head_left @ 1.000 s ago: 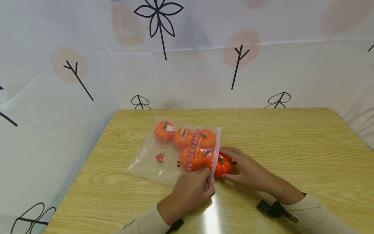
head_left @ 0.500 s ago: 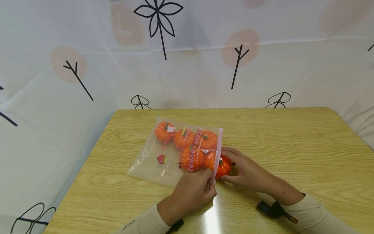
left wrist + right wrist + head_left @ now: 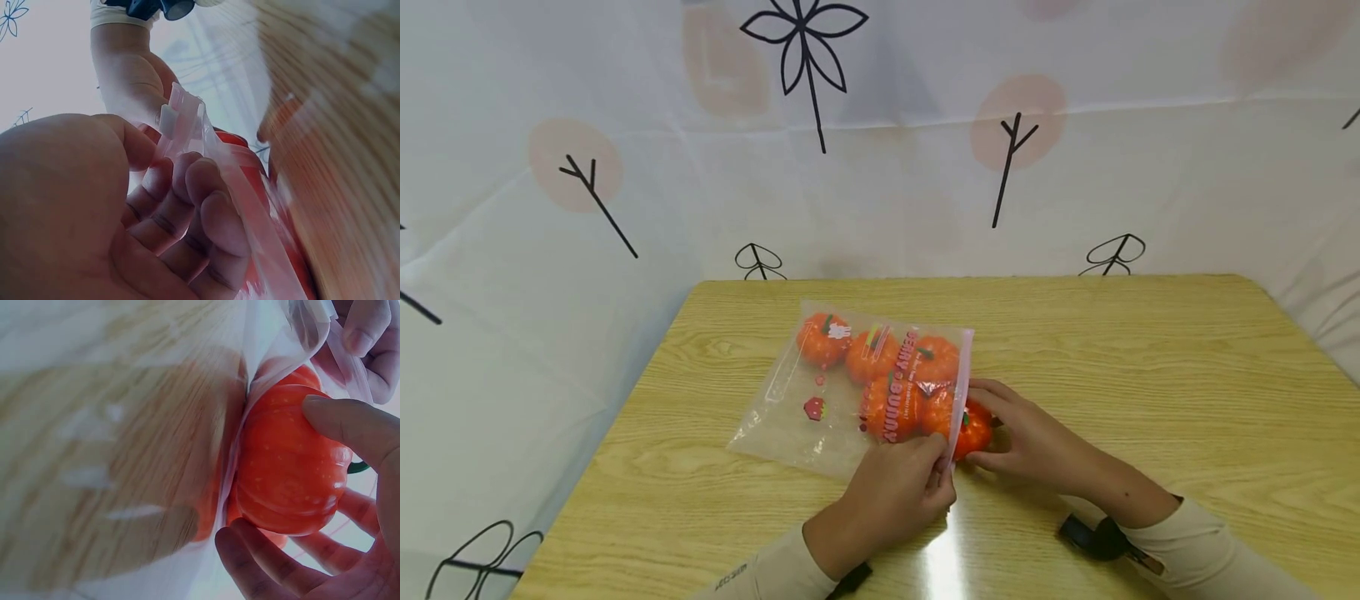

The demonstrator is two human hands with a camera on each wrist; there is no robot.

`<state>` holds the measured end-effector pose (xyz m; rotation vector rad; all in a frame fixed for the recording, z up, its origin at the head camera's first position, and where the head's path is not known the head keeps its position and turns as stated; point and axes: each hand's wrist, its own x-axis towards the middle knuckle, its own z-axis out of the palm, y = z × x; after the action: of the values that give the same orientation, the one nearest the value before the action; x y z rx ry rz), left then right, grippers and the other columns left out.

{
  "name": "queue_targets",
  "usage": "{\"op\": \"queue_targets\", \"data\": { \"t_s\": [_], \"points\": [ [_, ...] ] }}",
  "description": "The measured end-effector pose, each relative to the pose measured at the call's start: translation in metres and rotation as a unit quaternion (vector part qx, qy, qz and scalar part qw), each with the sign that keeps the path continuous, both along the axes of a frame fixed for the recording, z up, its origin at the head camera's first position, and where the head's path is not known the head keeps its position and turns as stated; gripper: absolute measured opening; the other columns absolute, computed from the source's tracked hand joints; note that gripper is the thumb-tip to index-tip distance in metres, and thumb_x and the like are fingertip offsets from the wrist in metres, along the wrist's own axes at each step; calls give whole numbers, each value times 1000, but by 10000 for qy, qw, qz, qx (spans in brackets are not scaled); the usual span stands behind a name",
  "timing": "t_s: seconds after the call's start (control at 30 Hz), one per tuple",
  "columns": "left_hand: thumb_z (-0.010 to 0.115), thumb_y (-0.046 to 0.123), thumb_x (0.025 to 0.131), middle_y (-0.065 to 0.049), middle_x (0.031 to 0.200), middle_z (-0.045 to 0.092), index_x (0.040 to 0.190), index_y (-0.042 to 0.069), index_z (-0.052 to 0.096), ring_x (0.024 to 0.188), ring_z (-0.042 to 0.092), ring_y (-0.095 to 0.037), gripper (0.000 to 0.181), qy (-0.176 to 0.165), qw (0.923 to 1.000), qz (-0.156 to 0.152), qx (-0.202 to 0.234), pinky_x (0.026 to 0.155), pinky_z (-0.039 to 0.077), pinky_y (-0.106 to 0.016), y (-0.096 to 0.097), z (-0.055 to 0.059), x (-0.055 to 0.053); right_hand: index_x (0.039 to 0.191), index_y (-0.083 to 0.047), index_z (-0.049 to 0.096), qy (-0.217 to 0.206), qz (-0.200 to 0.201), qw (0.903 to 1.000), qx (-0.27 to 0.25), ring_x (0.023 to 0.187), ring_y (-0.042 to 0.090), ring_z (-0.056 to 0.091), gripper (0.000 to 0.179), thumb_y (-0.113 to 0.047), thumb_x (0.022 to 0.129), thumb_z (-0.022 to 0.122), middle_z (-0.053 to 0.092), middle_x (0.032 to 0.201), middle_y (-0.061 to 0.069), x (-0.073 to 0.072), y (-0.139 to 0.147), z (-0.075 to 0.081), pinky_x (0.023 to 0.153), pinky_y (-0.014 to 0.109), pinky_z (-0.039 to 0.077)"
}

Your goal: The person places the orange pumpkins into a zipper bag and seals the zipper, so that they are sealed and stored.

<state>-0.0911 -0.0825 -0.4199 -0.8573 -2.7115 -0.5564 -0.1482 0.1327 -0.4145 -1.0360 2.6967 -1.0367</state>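
A clear plastic zip bag [image 3: 778, 417] with pink print lies flat, its pink-edged mouth facing right. Several orange toy pumpkins [image 3: 823, 337] sit inside. At the near end of that mouth, my left hand [image 3: 895, 487] pinches the bag's edge; the left wrist view shows the white slider [image 3: 167, 121] beside the thumb. My right hand [image 3: 1041, 437] holds another pumpkin [image 3: 976, 432] at the opening, thumb on one side and fingers on the other. In the right wrist view this glossy pumpkin [image 3: 290, 462] is partly inside the bag, its green stem toward the palm.
The wood-grain table [image 3: 1112, 358] extends around the bag on all sides. Behind it hangs a white cloth [image 3: 895, 200] with plant drawings. A dark wrist device [image 3: 1097, 536] sits at the right sleeve.
My right hand has pushed the pumpkin slightly left, so less of it shows outside the bag. The bag's mouth has shifted a little to the right. My left hand keeps its pinch.
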Motion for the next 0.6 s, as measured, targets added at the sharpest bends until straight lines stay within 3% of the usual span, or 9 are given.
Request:
{"op": "queue_targets", "data": {
  "t_s": [0.37,0.6],
  "points": [
    [67,22,85,15,61,37,77,21,51,52,31,4,18,-4,9999,-127,-61,46,21,-11,-2,1,0,143,-11,50,20,-89,9999,77,131,30,53,72,-20,80,83,47,148,9,3,-4,1,98,45,52],
    [67,24,85,15,62,38,77,21,51,53,32,4,18,55,9999,-146,-56,47,21,-11,-2,1,-1,144,-10,50,-152,-13,9999,-21,121,26,59,70,-22,82,82,47,147,12,3,-5,4,92,37,55]
  ]
}}
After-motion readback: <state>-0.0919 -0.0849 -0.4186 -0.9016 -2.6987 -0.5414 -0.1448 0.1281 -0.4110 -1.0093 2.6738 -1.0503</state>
